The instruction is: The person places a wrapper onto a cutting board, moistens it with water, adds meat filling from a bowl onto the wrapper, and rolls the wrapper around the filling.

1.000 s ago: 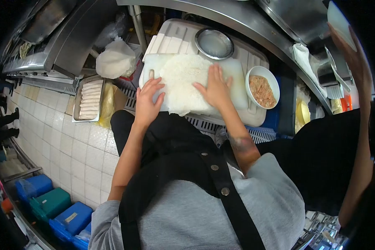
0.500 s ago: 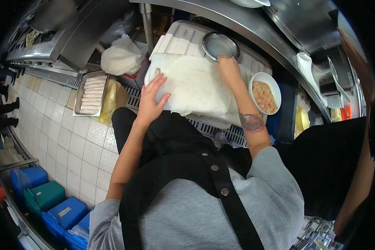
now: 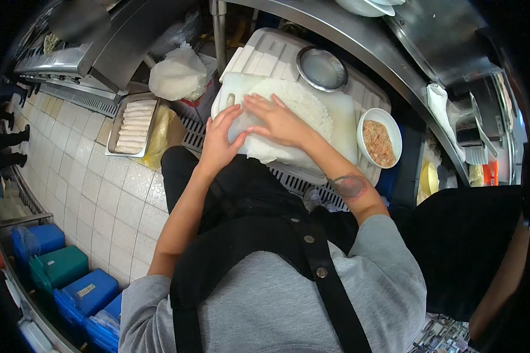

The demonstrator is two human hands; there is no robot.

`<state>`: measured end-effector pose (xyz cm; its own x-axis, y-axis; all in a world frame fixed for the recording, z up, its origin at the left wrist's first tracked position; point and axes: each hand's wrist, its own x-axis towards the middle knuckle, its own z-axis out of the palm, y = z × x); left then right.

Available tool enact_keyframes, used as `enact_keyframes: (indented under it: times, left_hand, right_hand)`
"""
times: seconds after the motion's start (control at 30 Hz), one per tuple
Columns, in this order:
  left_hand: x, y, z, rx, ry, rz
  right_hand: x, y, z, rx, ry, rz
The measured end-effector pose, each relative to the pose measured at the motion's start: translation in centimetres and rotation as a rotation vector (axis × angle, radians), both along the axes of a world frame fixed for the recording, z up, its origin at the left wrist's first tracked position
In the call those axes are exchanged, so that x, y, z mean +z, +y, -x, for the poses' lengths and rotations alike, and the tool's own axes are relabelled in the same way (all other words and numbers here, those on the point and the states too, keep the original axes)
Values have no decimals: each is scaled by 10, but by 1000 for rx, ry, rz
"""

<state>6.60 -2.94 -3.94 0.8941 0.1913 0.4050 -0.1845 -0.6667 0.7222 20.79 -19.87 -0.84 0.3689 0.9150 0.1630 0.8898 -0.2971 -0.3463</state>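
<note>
A stack of thin white wrapper sheets lies on a white cutting board. My right hand rests palm down on the left part of the sheets, fingers stretched out. Beside it, at the board's left side, my left hand has its fingers apart, with the thumb close to my right hand. Whether it pinches a sheet's edge is not clear. Behind the board stands a metal bowl of cloudy whitish liquid. To the right, a white bowl contains pinkish minced filling.
The board lies on a large white ribbed plastic lid. A metal tray of pale rolls sits at the left, near a plastic bag. A steel counter edges the back. Another person's dark-clothed leg is close at right.
My right hand has left the metal bowl and moved left, opening flat onto the sheets beside my left hand. My left hand has stayed nearly in place. The view has shifted slightly.
</note>
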Motion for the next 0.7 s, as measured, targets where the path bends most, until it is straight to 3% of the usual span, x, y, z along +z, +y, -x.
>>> enact_keyframes:
  times: [0.07,0.2,0.3,0.4,0.5,0.6,0.67,0.7]
  left_hand:
    - [-1,0,1,2,-3,0]
    - [2,0,1,3,29,16]
    - [-7,3,0,-7,33,103]
    - [-11,5,1,-19,15,203]
    - [-9,3,3,-12,33,204]
    - [-2,0,4,-2,52,136]
    - [-7,3,2,-35,-15,81]
    - [-8,3,2,-34,-28,86]
  right_hand:
    - [-2,4,7,-30,-119,171]
    - [3,-2,-28,-321,-162,304]
    - [-9,4,-10,-303,-213,261]
    - [-1,7,20,-42,-97,218]
    - [24,5,10,-112,-29,279]
    - [13,-21,-41,-496,-468,44]
    - [10,-42,-68,-593,-405,-57]
    - [16,-48,-68,-602,-334,25]
